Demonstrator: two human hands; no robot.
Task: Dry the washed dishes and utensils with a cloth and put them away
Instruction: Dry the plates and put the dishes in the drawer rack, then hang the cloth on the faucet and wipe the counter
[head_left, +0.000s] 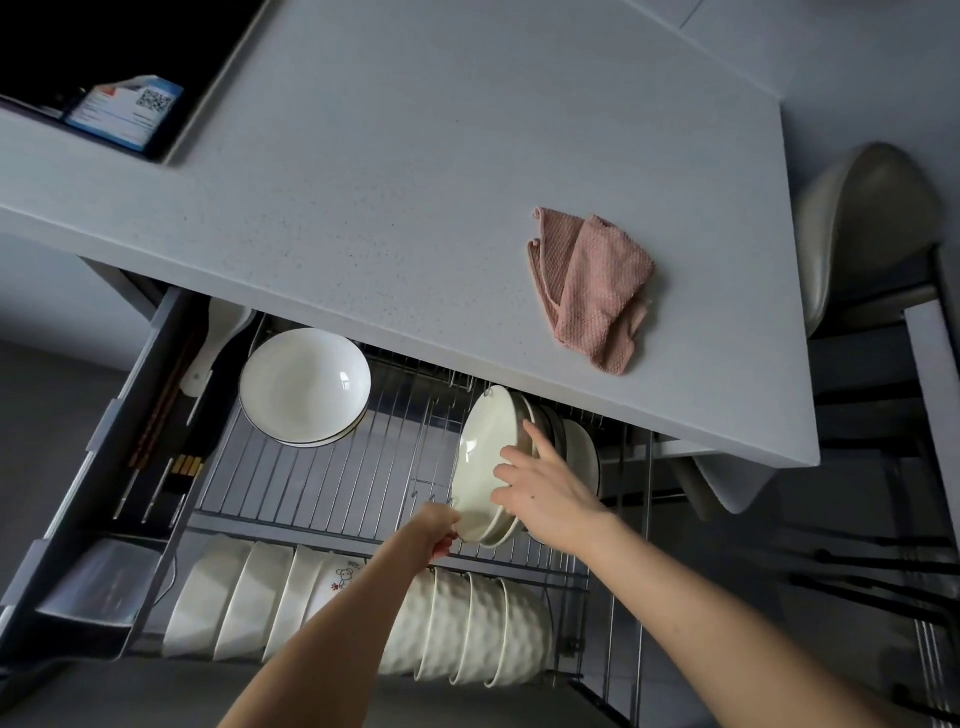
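Observation:
A pale green plate stands on edge in the wire rack of an open drawer, in front of several more upright plates. My left hand grips its lower rim from below. My right hand rests on its right edge, fingers spread and reaching between it and the plate behind. A pink cloth lies crumpled on the grey countertop, apart from both hands.
A stack of white plates lies flat at the rack's back left. A row of white bowls stands on edge along the front. Chopsticks and a white spoon lie in the left side tray. A chair stands right of the counter.

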